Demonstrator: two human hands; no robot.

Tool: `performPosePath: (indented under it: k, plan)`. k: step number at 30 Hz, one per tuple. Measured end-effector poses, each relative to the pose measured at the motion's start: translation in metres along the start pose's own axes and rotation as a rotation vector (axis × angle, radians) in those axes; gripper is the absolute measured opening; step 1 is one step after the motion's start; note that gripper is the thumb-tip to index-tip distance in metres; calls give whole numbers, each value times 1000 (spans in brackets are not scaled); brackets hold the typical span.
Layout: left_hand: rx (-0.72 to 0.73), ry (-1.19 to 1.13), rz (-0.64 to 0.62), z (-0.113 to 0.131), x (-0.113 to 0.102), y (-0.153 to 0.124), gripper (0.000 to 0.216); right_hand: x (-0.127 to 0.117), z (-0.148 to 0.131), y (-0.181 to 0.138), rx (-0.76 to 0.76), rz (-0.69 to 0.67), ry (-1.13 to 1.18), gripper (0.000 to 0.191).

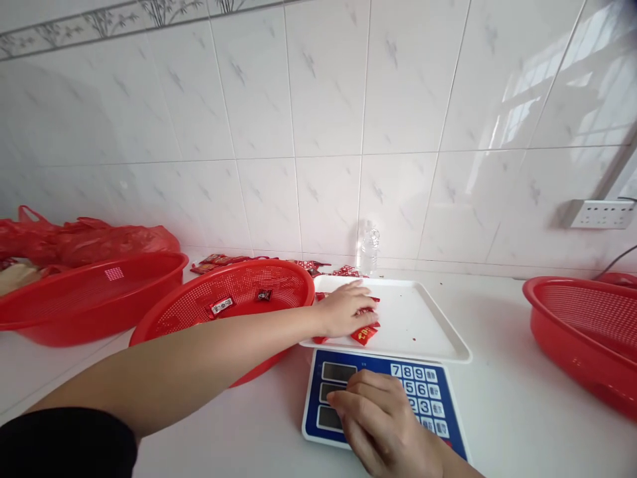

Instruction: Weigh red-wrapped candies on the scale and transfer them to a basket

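Observation:
Small red packets lie at the left end of a white scale tray. My left hand rests over them with its fingers spread, covering part of the pile. In front of the tray is the scale's blue keypad panel, with dark displays and white number keys. Above this panel my right hand is closed, fingers curled in and thumb against them. Whatever may be inside that hand is hidden. My left forearm crosses a red perforated basket, where a few small wrapped pieces show.
Another red basket stands at far left, with red plastic bags behind it. One more red basket is at right. Along the tiled wall lie more red packets and a clear plastic bottle. A power strip is mounted there.

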State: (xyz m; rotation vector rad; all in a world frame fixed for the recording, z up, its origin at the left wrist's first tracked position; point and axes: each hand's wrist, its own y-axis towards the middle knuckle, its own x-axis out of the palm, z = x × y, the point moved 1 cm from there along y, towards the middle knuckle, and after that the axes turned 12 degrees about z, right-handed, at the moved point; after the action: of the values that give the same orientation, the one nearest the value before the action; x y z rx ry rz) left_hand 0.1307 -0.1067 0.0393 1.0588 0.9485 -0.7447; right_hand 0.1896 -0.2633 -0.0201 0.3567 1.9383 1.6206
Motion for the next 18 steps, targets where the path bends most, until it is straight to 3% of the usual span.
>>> performPosePath:
  k: [3,7,12,18]
  plan:
    - [-242,-38,95,-11,-11,-10,45,1,1,-2,5,-13,11,23]
    - [-412,11,-25,-6,-6,-17,74,4,3,-6,47,-37,7,24]
    - [-352,46,-110,8,16,-11,89,4,3,-8,57,-48,26,25]
    - [-200,27,-28,-3,21,5,66,3,2,-6,24,-28,32,24]
